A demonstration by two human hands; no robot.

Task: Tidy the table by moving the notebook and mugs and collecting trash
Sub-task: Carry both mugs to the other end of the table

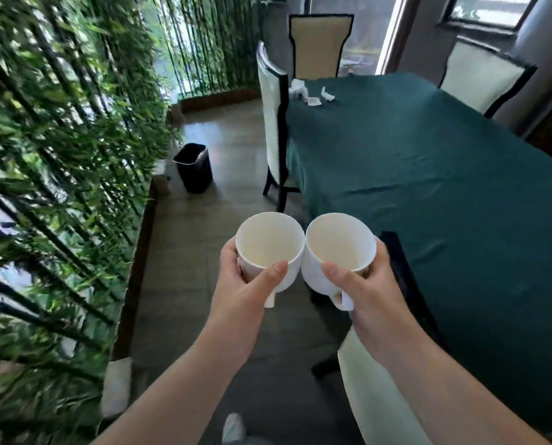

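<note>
I hold two white mugs side by side in the air, over the floor just left of the table. My left hand (249, 284) grips the left mug (270, 242), thumb on its near rim. My right hand (367, 290) grips the right mug (339, 245) the same way, its handle pointing down toward me. The two mugs touch at their rims and both look empty. Several crumpled white paper scraps (313, 94) lie at the far left corner of the green-clothed table (429, 162). No notebook is in view.
A black trash bin (195, 167) stands on the floor by the bamboo screen (59, 155) on the left. Cream chairs with dark frames surround the table: one at its left side (270, 123), one at the far end (319, 43), one right (480, 78), one near (374, 396).
</note>
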